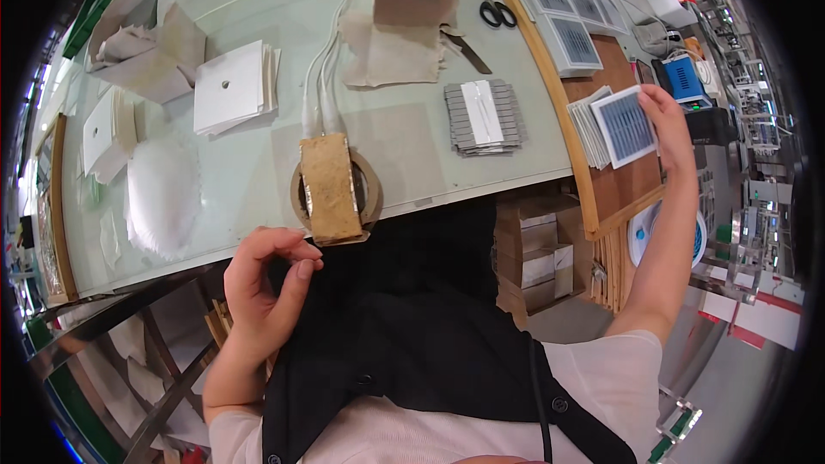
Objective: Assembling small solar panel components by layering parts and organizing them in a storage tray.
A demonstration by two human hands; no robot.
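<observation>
— So, what is biggest in view?

— A long pale green glass-topped surface (258, 17), with a brown wooden board (614, 185) butted against its right end. Below the near edge hangs a black apron (412, 309) over the person's lap.

— And on the surface?

— At the left, a white fluffy oval pad (159, 193) and, behind it, a stack of white square sheets with a centre hole (230, 86). Near the front edge sits a tan padded block on a brown ring (331, 189), with white cables running away from it toward the far side. Right of that lies a grey stack of ribbed plates (485, 116), and further back a pair of black-handled scissors (497, 13).

— Where are the hands?

— The right hand (666, 125) is over the wooden board, closed on a small white-framed square panel with a dark blue grid (626, 126), thumb and fingers at its right edge. The panel stands just above a fanned pile of similar white-edged panels (589, 125). The left hand (266, 279) is off the surface, just below its front edge beside the apron, loosely curled with the fingers bent inward, holding nothing.
</observation>
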